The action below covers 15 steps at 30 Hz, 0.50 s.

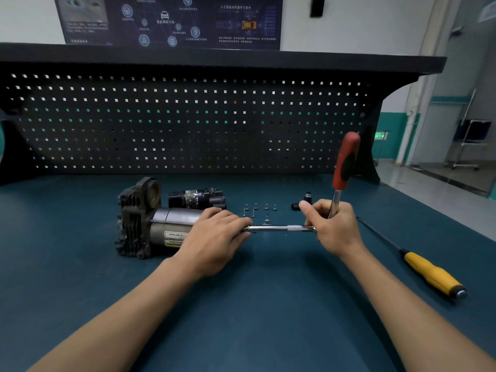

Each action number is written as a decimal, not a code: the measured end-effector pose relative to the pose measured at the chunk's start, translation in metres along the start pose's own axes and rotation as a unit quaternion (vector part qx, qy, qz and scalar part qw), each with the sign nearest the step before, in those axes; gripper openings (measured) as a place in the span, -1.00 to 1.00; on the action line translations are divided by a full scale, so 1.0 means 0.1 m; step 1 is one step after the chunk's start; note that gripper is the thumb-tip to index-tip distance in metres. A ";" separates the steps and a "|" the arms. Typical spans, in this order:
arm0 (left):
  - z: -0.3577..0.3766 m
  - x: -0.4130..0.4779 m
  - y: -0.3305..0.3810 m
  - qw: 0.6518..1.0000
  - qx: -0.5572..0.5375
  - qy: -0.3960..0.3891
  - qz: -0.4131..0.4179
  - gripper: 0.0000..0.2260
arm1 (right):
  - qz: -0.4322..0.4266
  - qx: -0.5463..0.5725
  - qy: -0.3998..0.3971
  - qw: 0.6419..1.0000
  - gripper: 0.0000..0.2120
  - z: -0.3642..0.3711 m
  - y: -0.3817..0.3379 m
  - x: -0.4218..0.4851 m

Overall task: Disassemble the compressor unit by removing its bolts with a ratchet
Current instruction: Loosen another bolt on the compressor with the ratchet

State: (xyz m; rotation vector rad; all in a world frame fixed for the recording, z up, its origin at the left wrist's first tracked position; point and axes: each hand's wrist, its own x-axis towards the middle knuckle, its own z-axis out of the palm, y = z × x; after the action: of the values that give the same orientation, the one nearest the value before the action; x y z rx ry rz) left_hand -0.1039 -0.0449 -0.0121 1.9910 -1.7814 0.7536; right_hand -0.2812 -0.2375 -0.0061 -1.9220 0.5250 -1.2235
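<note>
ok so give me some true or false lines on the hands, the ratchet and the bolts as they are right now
1. The right hand grips the ratchet, its red handle pointing up. True.
2. The left hand holds the yellow-handled screwdriver. False: the screwdriver lies alone on the mat, out to the right; the left hand rests on the cylinder end of the compressor.
3. Loose bolts stand on the mat just beyond the extension bar. True.
4. The compressor stands upright on its end. False: it lies on its side, cylinder pointing toward the extension bar.
</note>
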 end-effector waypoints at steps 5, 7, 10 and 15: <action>0.00 0.00 0.00 1.000 -0.001 0.021 0.009 -0.82 | 0.128 0.055 0.001 0.990 -0.54 0.01 -0.08 0.03; 0.01 -0.01 -0.01 0.999 0.002 0.035 0.019 -0.84 | 0.200 0.084 -0.009 0.976 -0.57 0.00 -0.10 0.05; 0.02 -0.03 -0.03 0.998 0.008 0.054 0.033 -0.86 | 0.297 0.093 -0.063 0.948 -0.64 -0.05 -0.09 0.06; 0.02 -0.03 -0.03 0.996 0.013 0.065 0.053 -0.83 | 0.446 0.124 -0.167 0.871 -0.65 -0.11 -0.05 0.09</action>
State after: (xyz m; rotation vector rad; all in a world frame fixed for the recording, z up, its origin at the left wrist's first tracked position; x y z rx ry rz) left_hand -0.1005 -0.0433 -0.0152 1.8297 -1.8214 0.9226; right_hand -0.2873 -0.2448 0.0054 -1.3412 0.8785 -0.3239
